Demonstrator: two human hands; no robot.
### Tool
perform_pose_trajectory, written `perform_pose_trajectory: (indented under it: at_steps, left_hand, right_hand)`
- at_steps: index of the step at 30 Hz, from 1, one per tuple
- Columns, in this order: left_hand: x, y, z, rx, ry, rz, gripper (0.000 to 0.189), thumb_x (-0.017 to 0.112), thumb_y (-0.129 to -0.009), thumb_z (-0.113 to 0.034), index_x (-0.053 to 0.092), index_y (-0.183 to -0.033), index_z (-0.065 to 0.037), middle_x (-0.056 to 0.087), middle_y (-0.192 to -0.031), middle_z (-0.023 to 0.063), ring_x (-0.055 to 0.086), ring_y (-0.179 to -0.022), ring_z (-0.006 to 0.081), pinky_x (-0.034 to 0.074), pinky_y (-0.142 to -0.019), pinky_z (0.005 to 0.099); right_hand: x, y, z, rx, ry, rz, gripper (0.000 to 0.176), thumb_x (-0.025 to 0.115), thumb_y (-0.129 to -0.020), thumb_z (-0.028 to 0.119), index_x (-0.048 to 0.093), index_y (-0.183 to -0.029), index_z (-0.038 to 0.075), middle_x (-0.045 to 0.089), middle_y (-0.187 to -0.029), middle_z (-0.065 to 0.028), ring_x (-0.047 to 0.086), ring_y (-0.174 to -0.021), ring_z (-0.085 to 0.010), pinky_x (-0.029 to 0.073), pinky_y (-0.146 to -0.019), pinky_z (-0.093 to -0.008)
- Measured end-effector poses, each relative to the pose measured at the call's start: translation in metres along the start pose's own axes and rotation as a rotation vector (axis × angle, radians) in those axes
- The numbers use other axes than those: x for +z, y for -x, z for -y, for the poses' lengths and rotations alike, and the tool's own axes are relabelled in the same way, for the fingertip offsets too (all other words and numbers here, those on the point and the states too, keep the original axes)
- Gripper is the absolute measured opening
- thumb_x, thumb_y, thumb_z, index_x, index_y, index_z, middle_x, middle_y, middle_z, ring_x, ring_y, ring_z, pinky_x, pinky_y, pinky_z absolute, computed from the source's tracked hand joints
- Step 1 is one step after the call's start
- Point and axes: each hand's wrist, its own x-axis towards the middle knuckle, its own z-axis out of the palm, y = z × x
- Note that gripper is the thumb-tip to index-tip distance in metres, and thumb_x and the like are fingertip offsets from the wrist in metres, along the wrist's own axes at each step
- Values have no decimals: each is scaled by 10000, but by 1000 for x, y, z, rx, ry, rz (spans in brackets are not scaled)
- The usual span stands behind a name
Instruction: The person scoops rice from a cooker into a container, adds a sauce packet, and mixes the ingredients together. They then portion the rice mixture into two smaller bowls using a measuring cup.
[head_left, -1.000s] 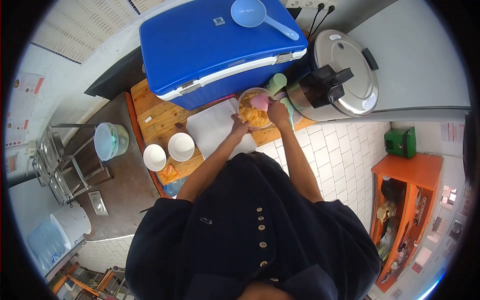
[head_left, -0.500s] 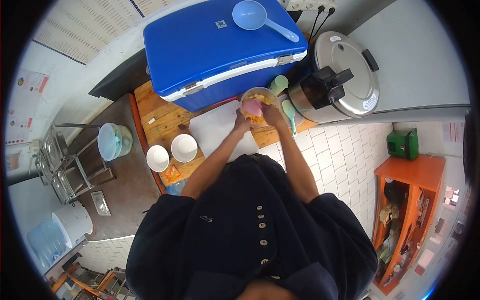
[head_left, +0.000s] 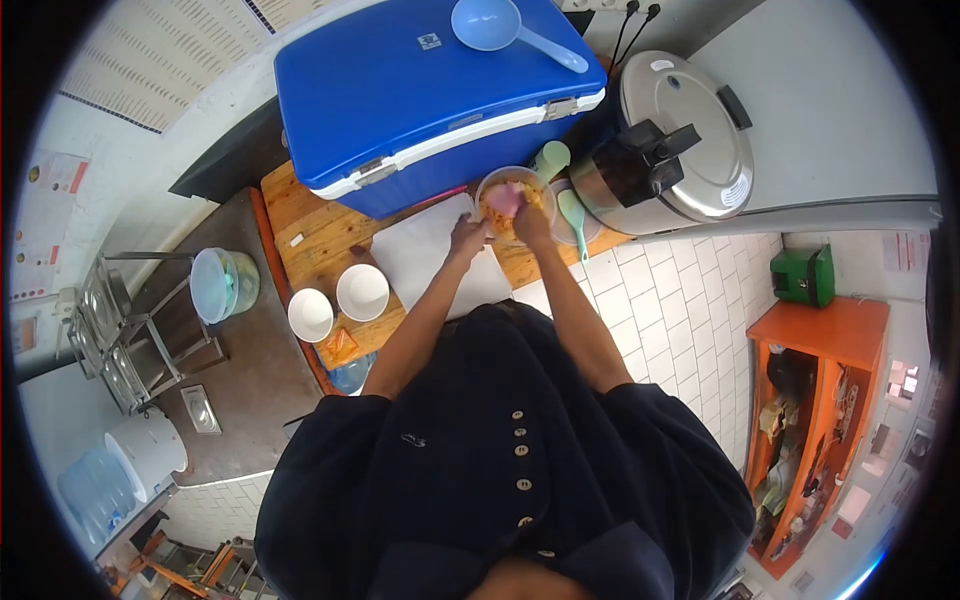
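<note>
A clear round tub with orange-yellow food inside stands at the front of the blue cooler. My right hand reaches into the tub, its fingers closed round a pink scoop whose bowl rests in the food. At the tub's near left side, my left hand has its fingers curled against the wall, steadying grip on the rim. A white sheet lies beneath my left forearm. Two white paper bowls stand to the left, close together on the wooden table.
A blue cooler with a light blue ladle on its lid fills the back. Right of the tub are a green cup, a mint rice paddle and a large steel cooker. An orange packet lies near the bowls.
The pink scoop has shifted slightly within the tub, and my right hand has moved with it. My left hand has turned a little at the tub's side. The whole view has tilted slightly.
</note>
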Motion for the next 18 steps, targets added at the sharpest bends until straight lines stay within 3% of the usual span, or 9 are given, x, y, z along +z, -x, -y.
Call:
perform_pose_trajectory:
  at_steps: [3, 4, 7, 8, 11, 12, 15, 16, 18]
  left_hand:
    - [-5, -6, -14, 25, -67, 160, 496, 580, -954, -225, 365, -1367, -56, 634, -1137, 130, 715, -863, 260, 557, -684, 349]
    - [-3, -9, -7, 3, 6, 190, 414, 531, -953, -116, 389, -1341, -85, 622, -1150, 159, 714, -870, 274, 577, -687, 344]
    - [14, 21, -2, -80, 262, 198, 431, 527, -948, -112, 351, -1340, -77, 603, -1168, 197, 713, -861, 308, 582, -681, 344]
    - [14, 23, -2, -98, 239, 235, 489, 543, -944, -120, 283, -1356, -76, 582, -1189, 227, 709, -865, 339, 588, -677, 350]
    - [-4, -8, 5, -252, 186, 236, 589, 535, -948, -120, 167, -1406, -80, 571, -1212, 230, 704, -882, 352, 592, -685, 350]
    - [-6, 6, -18, -241, 127, 158, 599, 516, -958, -123, 143, -1425, -89, 555, -1227, 228, 700, -894, 357, 599, -686, 375]
    - [-3, 0, -5, -33, 141, 224, 616, 519, -960, -135, 135, -1440, -108, 534, -1257, 221, 697, -899, 359, 601, -695, 402]
    - [5, 0, 7, 35, 197, 238, 624, 516, -949, -111, 130, -1440, -122, 512, -1293, 215, 694, -913, 364, 602, -711, 420]
    - [25, 10, 15, -12, 183, 231, 642, 511, -939, -85, 115, -1442, -123, 511, -1301, 212, 690, -928, 365, 601, -724, 409]
  right_hand:
    - [-33, -4, -7, -246, 124, 271, 391, 470, -919, 187, 559, -1293, 118, 673, -1033, -239, 649, -997, -392, 529, -836, -480]
    - [-62, 4, -2, -160, 53, 331, 402, 467, -921, 191, 537, -1312, 126, 668, -1042, -239, 646, -996, -400, 522, -852, -482]
    - [-58, 15, 1, 129, 60, -29, 407, 469, -925, 218, 543, -1322, 165, 662, -1077, -223, 636, -999, -416, 510, -875, -484]
    - [-38, 19, -1, 73, -133, -143, 399, 465, -922, 207, 554, -1309, 161, 662, -1084, -224, 635, -997, -423, 502, -882, -493]
    - [3, 0, -12, -145, 51, 128, 406, 465, -913, 188, 554, -1309, 163, 659, -1095, -228, 633, -996, -435, 499, -874, -508]
    - [-26, 1, -8, -196, 21, 284, 427, 467, -904, 197, 545, -1317, 123, 642, -1100, -272, 624, -1020, -441, 492, -886, -509]
    - [-14, 2, -19, -1, -174, -50, 453, 497, -876, 186, 550, -1319, 109, 635, -1073, -293, 629, -995, -443, 499, -878, -495]
    - [-15, 17, -3, 137, -203, -159, 456, 494, -860, 179, 552, -1288, 33, 637, -1069, -298, 621, -1007, -457, 496, -885, -497]
    - [18, 12, -2, 76, -171, -99, 455, 490, -860, 156, 541, -1290, 18, 635, -1074, -302, 620, -1014, -456, 493, -888, -498]
